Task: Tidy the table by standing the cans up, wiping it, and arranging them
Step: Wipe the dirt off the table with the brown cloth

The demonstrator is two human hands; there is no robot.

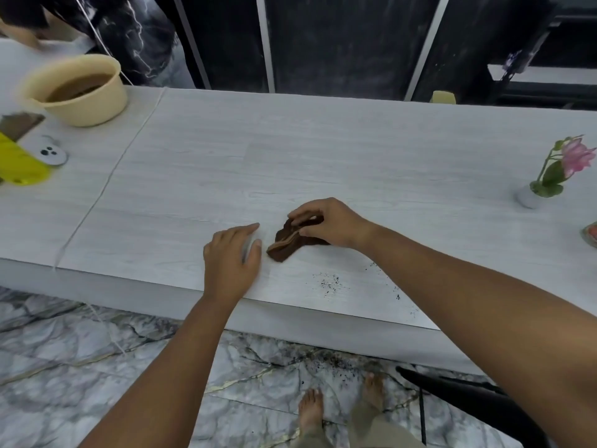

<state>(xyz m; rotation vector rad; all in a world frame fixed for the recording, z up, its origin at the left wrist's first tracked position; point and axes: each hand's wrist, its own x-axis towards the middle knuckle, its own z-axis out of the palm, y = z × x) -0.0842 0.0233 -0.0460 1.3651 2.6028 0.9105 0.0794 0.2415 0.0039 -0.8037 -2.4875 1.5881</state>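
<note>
Right hand (326,223): fingers curled, pinching the top folds of a crumpled dark brown cloth (289,242) between thumb and fingertips — closed on the fabric, wrist resting low over the pale grey wood-grain table (323,150). The cloth lies on the table near the front edge, its lower end spread flat, a lighter tan layer showing at one fold.

Left hand (231,257): flat, palm down on the table just left of the cloth, fingers extended and held close together, thumb out toward the cloth but not touching it. It holds nothing.

A scatter of fine dark crumbs (329,282) lies on the table to the right of and nearer than the cloth, close to the front edge; more specks on the marble floor (64,350) below.

Far left — cream plastic basin (77,92) with brown contents, a yellow object (21,164) and a small white round item (53,153) beside it. Far right: a pink flower in a small white vase (546,179).

No cans are in view.
</note>
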